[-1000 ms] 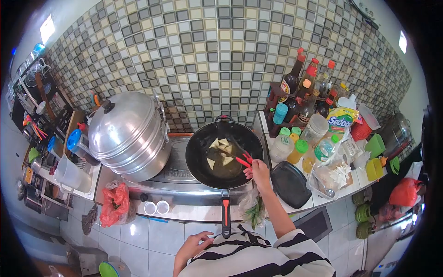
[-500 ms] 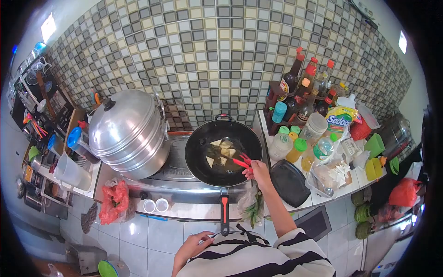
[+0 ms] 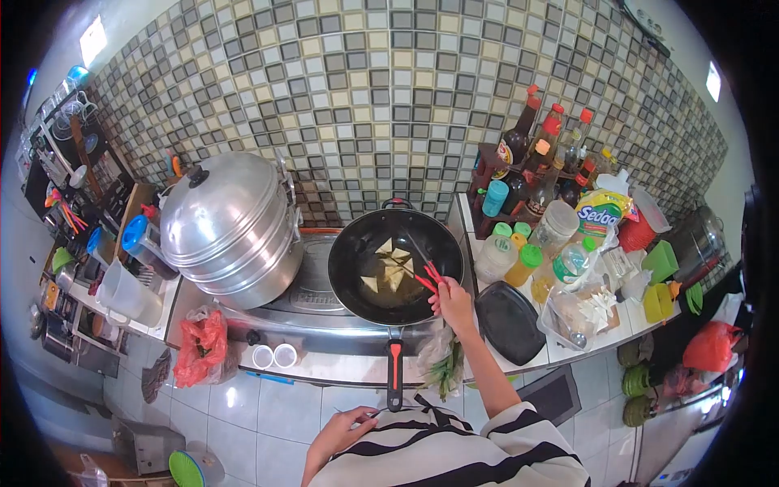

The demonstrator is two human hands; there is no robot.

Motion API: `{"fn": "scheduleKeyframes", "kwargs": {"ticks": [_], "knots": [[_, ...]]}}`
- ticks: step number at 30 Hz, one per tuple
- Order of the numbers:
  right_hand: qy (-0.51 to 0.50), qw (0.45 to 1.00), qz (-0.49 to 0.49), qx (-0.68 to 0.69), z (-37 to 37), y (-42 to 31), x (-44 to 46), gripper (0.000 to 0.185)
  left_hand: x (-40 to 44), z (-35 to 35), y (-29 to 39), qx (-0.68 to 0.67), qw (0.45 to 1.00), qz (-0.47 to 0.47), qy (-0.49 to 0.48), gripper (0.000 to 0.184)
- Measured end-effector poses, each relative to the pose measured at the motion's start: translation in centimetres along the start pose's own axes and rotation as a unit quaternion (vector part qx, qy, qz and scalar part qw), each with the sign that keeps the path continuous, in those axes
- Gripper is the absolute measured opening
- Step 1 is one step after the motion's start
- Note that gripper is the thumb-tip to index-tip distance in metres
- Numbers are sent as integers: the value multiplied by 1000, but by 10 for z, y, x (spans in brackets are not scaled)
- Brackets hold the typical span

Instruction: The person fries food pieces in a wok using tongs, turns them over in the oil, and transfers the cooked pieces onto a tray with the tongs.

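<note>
My right hand is closed round the red handles of a pair of tongs, whose dark arms stand spread over the black wok. Several pale, mostly triangular pieces lie in oil in the wok, close together near its middle. The wok's black and red handle points towards my body. My left hand rests against the striped clothing at my waist, with its fingers bent; a thin thing shows by the fingertips, too small to name.
A large metal steamer stands left of the wok. Two white cups and a red plastic bag sit along the front edge. To the right are a black tray, jars and sauce bottles.
The tong arms closed among the pieces, then spread apart again. Some pieces have shifted within the wok. My left hand has stayed at my waist, and the view has shifted slightly.
</note>
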State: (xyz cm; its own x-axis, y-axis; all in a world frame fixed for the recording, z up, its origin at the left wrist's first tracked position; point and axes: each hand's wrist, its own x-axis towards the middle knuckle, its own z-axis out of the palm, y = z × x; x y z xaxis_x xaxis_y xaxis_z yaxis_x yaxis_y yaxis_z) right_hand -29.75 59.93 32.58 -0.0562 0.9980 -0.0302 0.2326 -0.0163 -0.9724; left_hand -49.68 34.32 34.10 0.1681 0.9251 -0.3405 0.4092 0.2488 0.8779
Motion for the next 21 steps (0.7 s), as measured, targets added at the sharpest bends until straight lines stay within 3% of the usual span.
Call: {"fn": "scheduleKeyframes", "kwargs": {"ticks": [4,6,7,9,15,21], "knots": [[-12,998,-30,-47,-6,-5,-9,24,-1,-2,1,15,1000,-17,-21,29],[6,977,-133,-166,-12,-6,-9,24,-1,-3,3,16,1000,-18,-17,29],[7,977,-133,-167,-14,-7,-8,24,-1,-3,2,16,1000,-17,-18,29],[60,914,-263,-303,-17,-8,-6,20,1,-3,1,-3,1000,-3,-6,29],[10,870,-262,-418,-24,0,9,6,4,-7,4,20,999,24,-5,27],[14,894,-248,-373,-15,4,21,9,5,-7,0,3,999,33,4,29]]}}
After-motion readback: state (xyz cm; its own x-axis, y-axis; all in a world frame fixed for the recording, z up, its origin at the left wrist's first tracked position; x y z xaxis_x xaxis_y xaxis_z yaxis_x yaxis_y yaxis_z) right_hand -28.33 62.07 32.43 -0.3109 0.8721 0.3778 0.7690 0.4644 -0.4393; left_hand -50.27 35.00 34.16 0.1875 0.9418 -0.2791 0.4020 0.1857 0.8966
